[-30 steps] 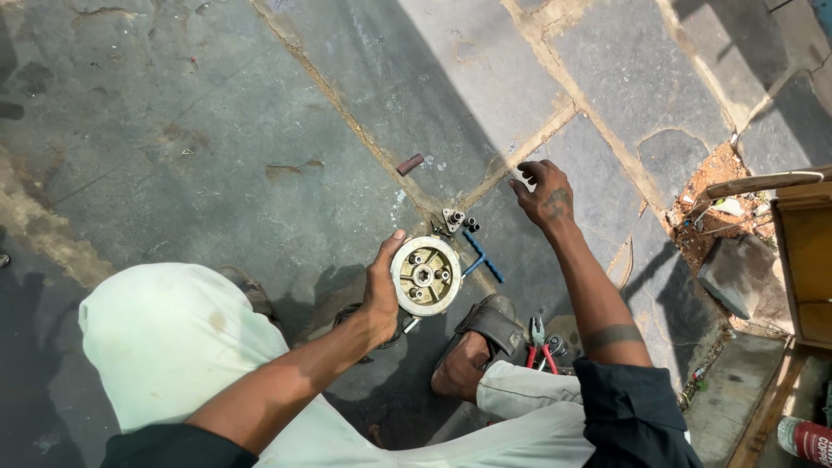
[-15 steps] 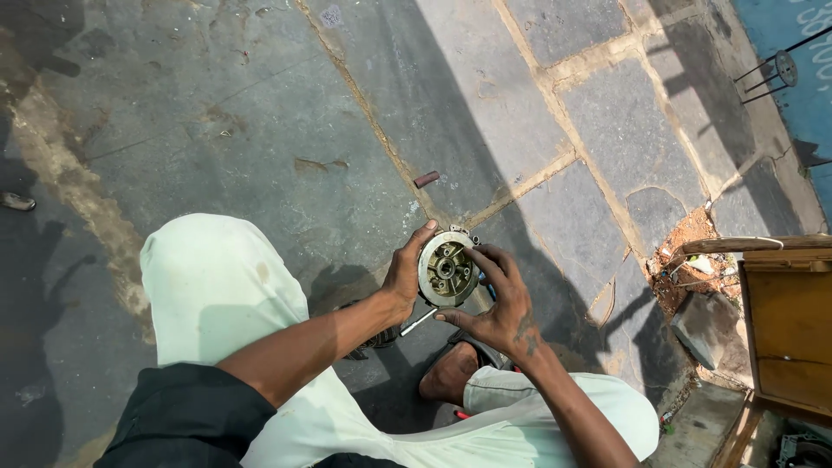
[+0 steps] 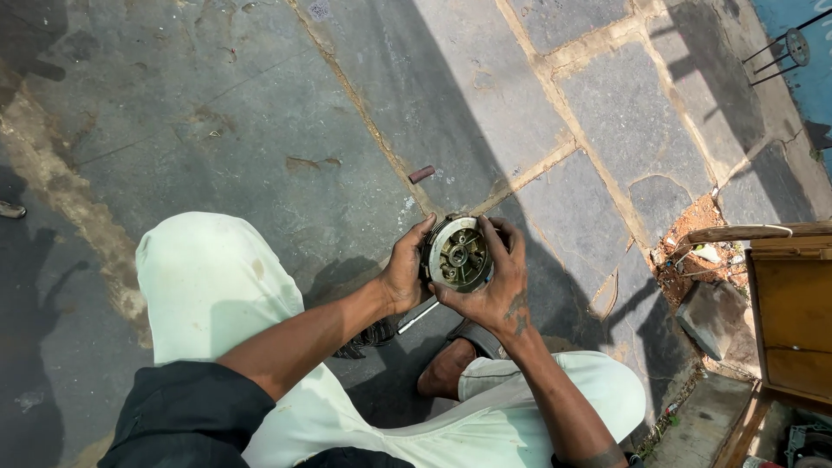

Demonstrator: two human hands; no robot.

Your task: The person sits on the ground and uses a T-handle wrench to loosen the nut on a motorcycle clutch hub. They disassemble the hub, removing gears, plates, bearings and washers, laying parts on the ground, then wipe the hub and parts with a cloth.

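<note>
Just below the centre of the frame, a round, grimy metal disc assembly with a pale rim and small bolts around its hub (image 3: 457,254) is held up off the ground between both hands. The left hand (image 3: 405,273) clasps its left edge, fingers curled over the top rim and thumb at the lower side. The right hand (image 3: 500,286) wraps around its right and lower edge, fingers hooked over the upper right rim, so both hands are closed on the part with its open face turned upward. Below the hands a thin silver metal rod (image 3: 418,317) lies on the grey stone paving (image 3: 260,113), near a foot in a dark sandal (image 3: 455,360). The pale green trouser knees (image 3: 208,277) fill the lower left. A short reddish cylinder (image 3: 421,173) lies on the paving above the hands. A wooden box (image 3: 793,312) sits at the right edge, beside broken red rubble (image 3: 689,230).
</note>
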